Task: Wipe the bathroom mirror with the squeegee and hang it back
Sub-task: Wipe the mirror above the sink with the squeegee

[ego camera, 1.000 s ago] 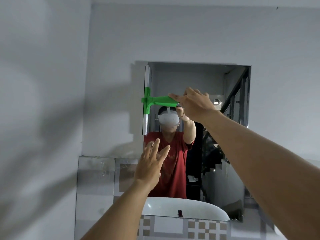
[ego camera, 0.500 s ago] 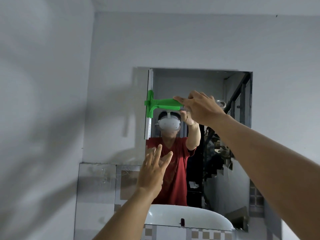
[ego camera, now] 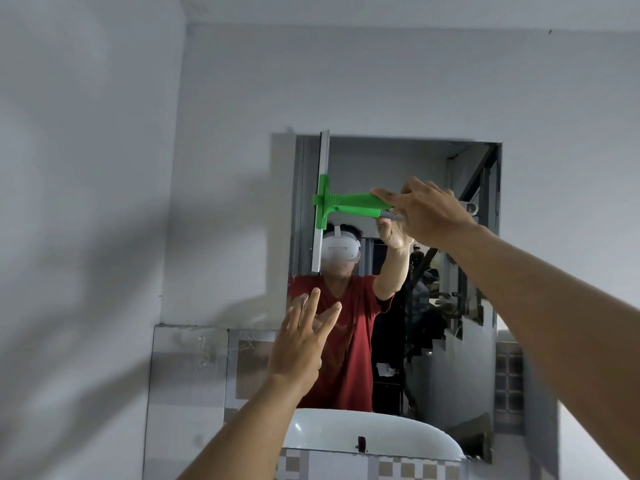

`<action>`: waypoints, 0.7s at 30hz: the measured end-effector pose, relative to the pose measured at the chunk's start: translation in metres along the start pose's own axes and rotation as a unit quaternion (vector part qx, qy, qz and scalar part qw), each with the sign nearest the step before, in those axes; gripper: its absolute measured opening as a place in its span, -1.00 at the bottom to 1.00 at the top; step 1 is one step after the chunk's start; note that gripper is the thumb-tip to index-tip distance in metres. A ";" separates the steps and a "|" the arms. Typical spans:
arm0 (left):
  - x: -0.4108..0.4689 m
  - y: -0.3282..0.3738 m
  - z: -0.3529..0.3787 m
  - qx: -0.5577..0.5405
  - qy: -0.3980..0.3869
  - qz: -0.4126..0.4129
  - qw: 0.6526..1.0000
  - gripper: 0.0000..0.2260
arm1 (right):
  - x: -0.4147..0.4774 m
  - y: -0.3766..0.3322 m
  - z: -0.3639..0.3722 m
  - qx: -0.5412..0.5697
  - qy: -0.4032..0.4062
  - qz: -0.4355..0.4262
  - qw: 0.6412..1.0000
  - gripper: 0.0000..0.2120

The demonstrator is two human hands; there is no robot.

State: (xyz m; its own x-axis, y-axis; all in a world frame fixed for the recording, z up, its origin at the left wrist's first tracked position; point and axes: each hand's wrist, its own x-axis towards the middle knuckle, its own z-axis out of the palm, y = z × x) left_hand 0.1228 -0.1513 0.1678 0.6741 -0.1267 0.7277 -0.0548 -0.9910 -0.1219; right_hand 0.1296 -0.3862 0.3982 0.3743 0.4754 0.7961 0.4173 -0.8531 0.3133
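Note:
A rectangular mirror (ego camera: 460,341) hangs on the white wall ahead. My right hand (ego camera: 427,211) grips the handle of a green squeegee (ego camera: 346,202). Its long pale blade stands upright against the glass, a little in from the mirror's left edge and near its top. My left hand (ego camera: 301,344) is raised below the squeegee with its fingers spread, holding nothing, close to the mirror's lower left part. The mirror reflects a person in a red shirt and my raised arm.
A white washbasin (ego camera: 381,438) shows in the mirror's lower part. Grey patterned tiles (ego camera: 194,375) cover the wall below and left of the mirror. A plain white wall (ego camera: 86,202) closes in on the left.
The squeegee has slid a short way right from the mirror's left edge, with my right hand. The view has tilted up slightly. My left hand stays raised and spread.

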 end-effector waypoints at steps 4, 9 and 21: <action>0.000 -0.001 0.002 -0.007 0.005 0.000 1.000 -0.01 | -0.011 0.011 0.001 0.011 0.000 0.007 1.000 -0.39; 0.001 -0.001 0.005 -0.008 0.015 0.002 1.000 0.01 | -0.027 0.029 0.001 0.015 0.011 0.022 1.000 -0.38; 0.001 -0.003 0.006 -0.019 0.027 0.000 0.999 0.00 | -0.077 0.071 0.005 0.063 0.025 0.140 0.988 -0.46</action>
State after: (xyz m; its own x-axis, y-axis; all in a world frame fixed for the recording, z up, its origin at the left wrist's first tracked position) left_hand 0.1278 -0.1487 0.1650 0.6326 -0.1285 0.7637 -0.0842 -0.9917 -0.0971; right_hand 0.1346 -0.4827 0.3566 0.4497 0.2110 0.8679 0.4046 -0.9144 0.0127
